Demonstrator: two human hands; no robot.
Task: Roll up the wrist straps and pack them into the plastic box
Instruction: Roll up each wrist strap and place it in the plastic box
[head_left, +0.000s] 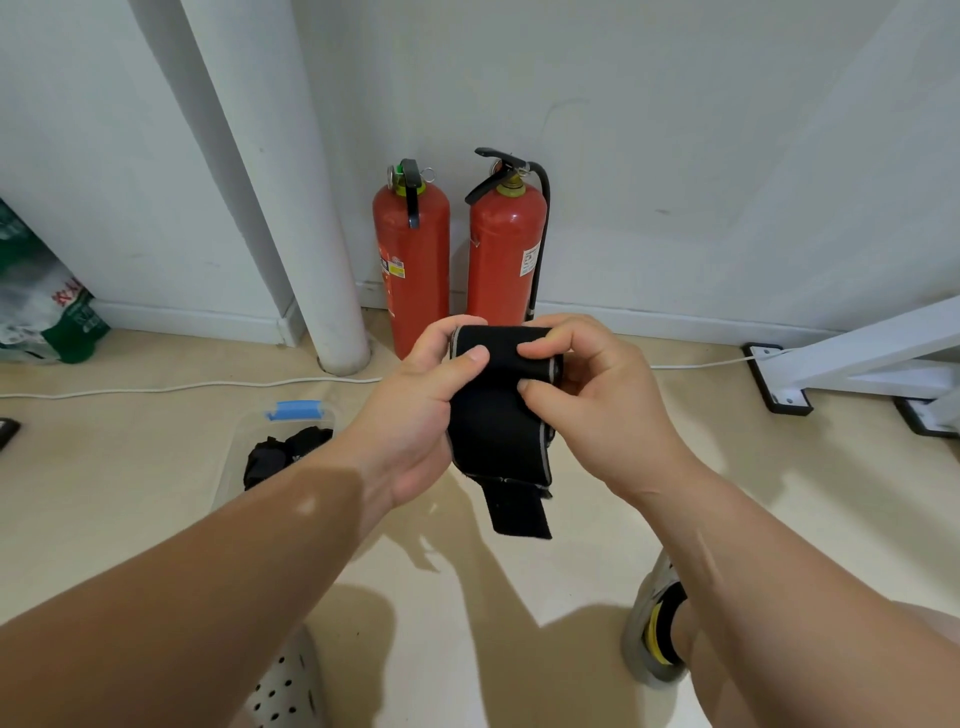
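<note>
A black wrist strap (493, 421) with grey edging is held in the air at the centre, its upper end curled into a roll and a narrow tail hanging down. My left hand (421, 410) grips the roll's left side, thumb on top. My right hand (587, 400) pinches the right side between thumb and fingers. The clear plastic box (231, 457) with a blue latch stands on the floor to the lower left, partly behind my left forearm. Black rolled straps (283, 452) lie inside it.
Two red fire extinguishers (415, 260) stand against the wall behind my hands, beside a white pipe (291, 208). A white cable (182, 387) runs along the floor. A white frame foot (784, 384) is at right, a green bag (47, 312) at left.
</note>
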